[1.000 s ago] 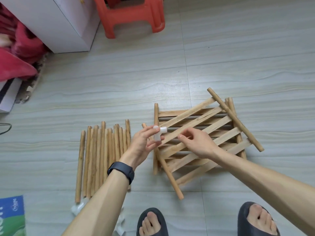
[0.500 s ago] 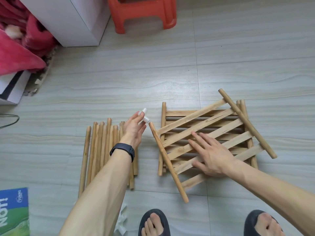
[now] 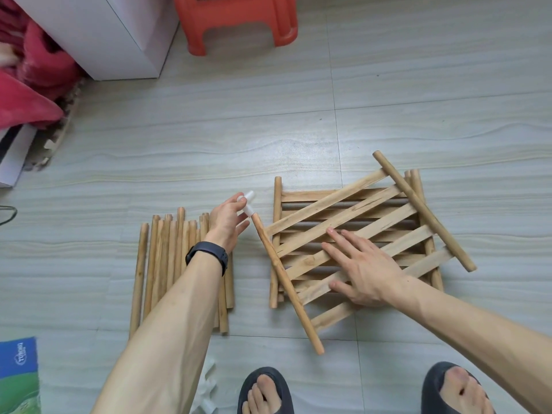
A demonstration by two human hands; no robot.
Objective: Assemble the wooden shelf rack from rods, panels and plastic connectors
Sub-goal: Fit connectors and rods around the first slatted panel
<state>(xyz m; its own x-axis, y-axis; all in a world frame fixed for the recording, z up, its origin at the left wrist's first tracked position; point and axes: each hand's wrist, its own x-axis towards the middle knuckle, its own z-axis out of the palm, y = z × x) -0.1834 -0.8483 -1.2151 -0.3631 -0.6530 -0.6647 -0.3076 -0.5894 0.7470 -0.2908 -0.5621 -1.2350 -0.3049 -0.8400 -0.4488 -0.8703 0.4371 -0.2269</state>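
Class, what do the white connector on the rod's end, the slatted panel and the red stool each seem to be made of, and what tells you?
White connector: probably plastic, smooth and evenly white. Slatted panel: bare wood, seemingly unvarnished, with visible grain and uneven tan colour. Red stool: likely moulded plastic, one uniform colour with rounded, slightly shiny edges.

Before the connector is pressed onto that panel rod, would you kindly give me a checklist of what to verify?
1. Grip: white connector pinched in left hand: ok.
2. Contact: connector meets the far tip of the side rod: ok; seating depth: cannot tell.
3. Steadying: right hand flat on top panel: ok.
4. Alignment: top panel squared with lower panel: not ok, it lies skewed.
5. Supply: loose rods beside the left forearm, likely within reach: ok.
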